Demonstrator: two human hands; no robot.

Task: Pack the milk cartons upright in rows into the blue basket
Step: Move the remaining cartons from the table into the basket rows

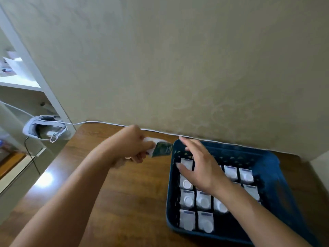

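Gripping a milk carton in curled fingers, the left hand is held above the wooden counter, just to the left of the blue basket; the carton is tilted on its side, its green printed end pointing toward the basket's far left corner, and it is blurred, so finer detail cannot be made out. The right hand is spread over the basket's far left part with its fingers straight and apart, nothing being grasped by it; whether the fingertips touch the cartons below cannot be told. Inside the basket, white packed cartons are seen standing upright in rows, their round caps facing up, with several partly hidden by the right forearm. The basket is set on the counter close against a beige wall, along whose foot a white cable is run. At the left, beyond the counter's edge, a white headset is seen beside a white shelf unit, on which some papers are lying
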